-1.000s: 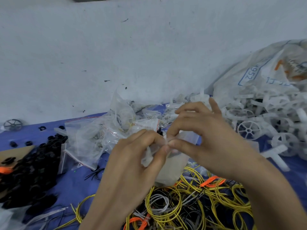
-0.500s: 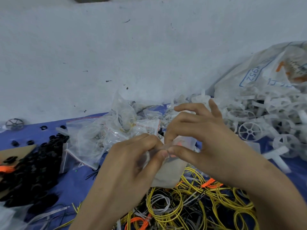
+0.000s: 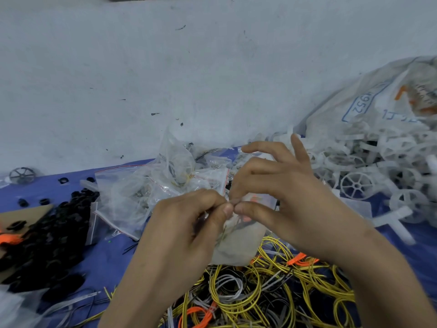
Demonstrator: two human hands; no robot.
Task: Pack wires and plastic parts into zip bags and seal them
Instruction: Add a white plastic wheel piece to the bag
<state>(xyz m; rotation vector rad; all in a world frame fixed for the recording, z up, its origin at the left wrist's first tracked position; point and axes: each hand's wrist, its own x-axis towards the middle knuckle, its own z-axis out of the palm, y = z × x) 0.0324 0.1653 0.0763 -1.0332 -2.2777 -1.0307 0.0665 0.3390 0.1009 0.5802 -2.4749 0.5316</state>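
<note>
A small clear zip bag (image 3: 238,242), with wire and something orange seen inside, is held just above the heap of wires (image 3: 248,294), its top edge pinched between thumb and forefinger of the left hand (image 3: 179,233) and of the right hand (image 3: 283,202), thumbs almost touching. The right hand's remaining fingers are raised and loosely spread. Filled bags (image 3: 151,188) are piled behind, white plastic wheels (image 3: 357,183) to the right.

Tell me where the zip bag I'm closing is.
Centre of the head view: left hand and right hand pinch the zip bag by its top, above the yellow wires.
</note>
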